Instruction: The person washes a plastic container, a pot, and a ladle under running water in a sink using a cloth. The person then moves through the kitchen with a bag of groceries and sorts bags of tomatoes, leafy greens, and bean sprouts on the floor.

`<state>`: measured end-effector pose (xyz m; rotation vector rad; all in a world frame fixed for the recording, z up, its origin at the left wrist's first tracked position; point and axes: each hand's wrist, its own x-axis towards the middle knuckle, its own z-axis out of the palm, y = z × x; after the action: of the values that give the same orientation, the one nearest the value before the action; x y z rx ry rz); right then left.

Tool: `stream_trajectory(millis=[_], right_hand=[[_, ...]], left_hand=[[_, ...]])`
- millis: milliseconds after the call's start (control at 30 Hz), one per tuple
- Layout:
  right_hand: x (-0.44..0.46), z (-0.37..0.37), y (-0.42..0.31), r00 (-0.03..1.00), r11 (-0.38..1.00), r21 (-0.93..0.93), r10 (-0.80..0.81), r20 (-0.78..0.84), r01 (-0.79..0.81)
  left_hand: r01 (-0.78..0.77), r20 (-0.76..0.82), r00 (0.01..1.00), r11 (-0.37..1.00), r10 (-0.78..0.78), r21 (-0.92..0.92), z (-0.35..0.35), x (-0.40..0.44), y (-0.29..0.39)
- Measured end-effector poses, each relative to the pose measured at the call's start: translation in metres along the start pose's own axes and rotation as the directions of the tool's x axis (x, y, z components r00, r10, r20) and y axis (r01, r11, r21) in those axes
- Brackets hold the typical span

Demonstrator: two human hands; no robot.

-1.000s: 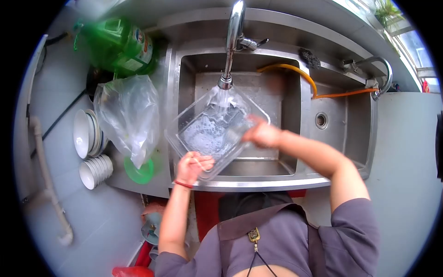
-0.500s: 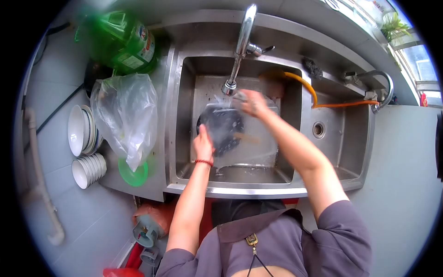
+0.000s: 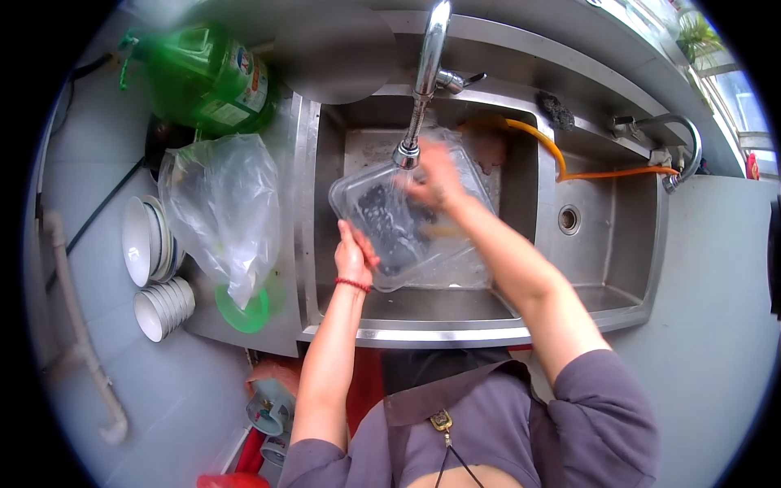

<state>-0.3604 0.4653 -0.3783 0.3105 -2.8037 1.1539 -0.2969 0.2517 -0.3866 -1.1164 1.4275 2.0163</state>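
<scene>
My left hand [image 3: 354, 256] is closed on the lower left edge of a transparent rectangular plastic container or lid [image 3: 350, 198], tilted over the sink basin [image 3: 423, 307]. My right hand [image 3: 435, 177] is over its upper part, just beside the faucet spout [image 3: 406, 154]; motion smears the fingers, so their grip cannot be made out. Wet streaks cover the plastic. A dark, speckled shape shows through it, and I cannot tell what that is.
A yellow-orange hose [image 3: 541, 142] runs into the basin from the right tap [image 3: 682, 134]. On the left stand a green jug [image 3: 207, 77], a plastic bag [image 3: 220, 203], stacked bowls [image 3: 142, 240] and cups [image 3: 163, 309]. A dark scrubber [image 3: 556, 110] lies on the back ledge.
The transparent plastic has come up and tilted, its outline now plain to the left under the faucet. My right hand has shifted slightly left, nearer the spout.
</scene>
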Motion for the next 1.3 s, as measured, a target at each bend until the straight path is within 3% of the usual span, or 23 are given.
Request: stream_trajectory(millis=[67, 133, 233, 300, 367, 433, 467, 500, 533, 600, 633, 667, 700, 733, 867, 933, 967, 1100, 1133, 1167, 1200, 1267, 1300], right_hand=[[-0.018, 0.054, -0.039, 0.990, 0.992, 0.095, -0.071, -0.119, 0.082], [-0.047, 0.057, -0.086, 0.992, 0.991, -0.053, -0.126, -0.017, 0.125], [-0.098, 0.042, -0.085, 0.985, 0.982, -0.082, -0.173, 0.004, 0.173], [-0.121, 0.027, -0.048, 0.944, 0.956, -0.219, -0.242, -0.226, 0.193], [-0.124, -0.016, -0.012, 0.952, 0.952, -0.305, -0.107, -0.287, 0.015], [-0.112, -0.057, 0.009, 0.890, 0.994, -0.059, 0.055, -0.452, -0.092], [-0.103, -0.073, 0.011, 0.860, 0.956, 0.237, 0.263, -0.438, -0.171], [-0.097, -0.088, 0.014, 0.838, 0.851, 0.459, 0.431, -0.335, -0.254], [-0.095, -0.109, 0.002, 0.758, 0.426, 0.817, 0.652, 0.022, -0.390], [-0.105, -0.139, -0.023, 0.636, 0.277, 0.743, 0.730, 0.250, -0.609], [-0.117, -0.144, -0.038, 0.636, 0.209, 0.778, 0.714, 0.293, -0.593], [-0.127, -0.152, -0.061, 0.644, 0.200, 0.779, 0.699, 0.312, -0.595], [-0.133, -0.157, -0.086, 0.666, 0.206, 0.797, 0.683, 0.299, -0.568], [-0.134, -0.161, -0.107, 0.682, 0.238, 0.792, 0.674, 0.282, -0.563], [-0.147, -0.163, -0.144, 0.778, 0.513, 0.606, 0.537, 0.327, -0.608], [-0.142, -0.147, -0.161, 0.888, 0.824, 0.339, 0.387, 0.248, -0.454], [-0.137, -0.133, -0.163, 0.940, 0.932, 0.206, 0.249, 0.233, -0.298], [-0.137, -0.051, -0.137, 0.926, 0.964, 0.060, 0.229, 0.301, -0.258], [-0.125, -0.041, -0.144, 0.944, 0.992, 0.005, 0.118, 0.309, -0.126], [-0.119, -0.027, -0.151, 0.879, 0.978, -0.020, 0.197, 0.434, -0.209], [-0.127, -0.003, -0.146, 0.892, 0.987, 0.018, 0.135, 0.432, -0.158], [-0.131, 0.021, -0.146, 0.869, 0.995, -0.094, 0.024, 0.495, 0.025], [-0.139, 0.025, -0.132, 0.854, 0.979, -0.110, -0.094, 0.512, 0.174]], left_hand=[[0.007, 0.114, 0.994, 0.998, 0.000, -0.059, 0.001, 0.023, -0.002], [-0.149, -0.080, 0.987, 0.980, 0.139, -0.135, 0.010, 0.040, -0.006], [0.041, 0.090, 0.996, 0.966, -0.019, -0.255, 0.000, 0.055, -0.003], [0.170, 0.136, 0.980, 0.961, -0.143, -0.219, 0.002, 0.041, 0.004], [0.247, 0.194, 0.961, 0.931, -0.198, -0.270, -0.004, 0.039, -0.003], [0.346, 0.396, 0.887, 0.909, -0.236, -0.231, -0.026, 0.047, -0.019], [0.343, 0.394, 0.890, 0.906, -0.229, -0.248, -0.025, 0.052, -0.025], [0.343, 0.359, 0.892, 0.928, -0.274, -0.144, -0.022, 0.057, -0.029], [0.343, 0.319, 0.894, 0.939, -0.313, -0.039, -0.016, 0.061, -0.032], [0.249, 0.365, 0.907, 0.967, -0.210, -0.063, 0.000, 0.081, -0.039], [0.196, 0.419, 0.895, 0.979, -0.154, -0.059, 0.005, 0.097, -0.045], [0.039, 0.178, 0.982, 0.992, -0.060, 0.119, 0.033, 0.083, -0.039], [0.095, 0.247, 0.963, 0.994, -0.104, 0.050, 0.042, 0.091, -0.050], [0.097, 0.201, 0.968, 0.964, -0.148, 0.246, 0.061, 0.075, -0.035], [0.005, 0.340, 0.939, 0.988, 0.047, -0.152, 0.083, 0.022, -0.091], [0.124, 0.532, 0.842, 0.928, 0.089, -0.352, 0.072, -0.009, -0.118], [0.063, 0.516, 0.841, 0.918, 0.163, -0.392, 0.070, -0.053, -0.094], [-0.080, 0.546, 0.784, 0.920, 0.296, -0.384, 0.027, -0.137, -0.050], [0.021, 0.493, 0.839, 0.894, 0.228, -0.448, 0.018, -0.127, -0.048], [0.179, 0.433, 0.899, 0.857, 0.056, -0.483, 0.003, -0.108, -0.045], [0.161, 0.336, 0.941, 0.913, -0.028, -0.374, -0.008, -0.091, -0.037], [-0.063, 0.244, 0.962, 0.967, 0.125, -0.247, -0.041, -0.037, -0.063], [0.072, 0.276, 0.961, 0.954, 0.012, -0.292, -0.040, -0.051, -0.037]])
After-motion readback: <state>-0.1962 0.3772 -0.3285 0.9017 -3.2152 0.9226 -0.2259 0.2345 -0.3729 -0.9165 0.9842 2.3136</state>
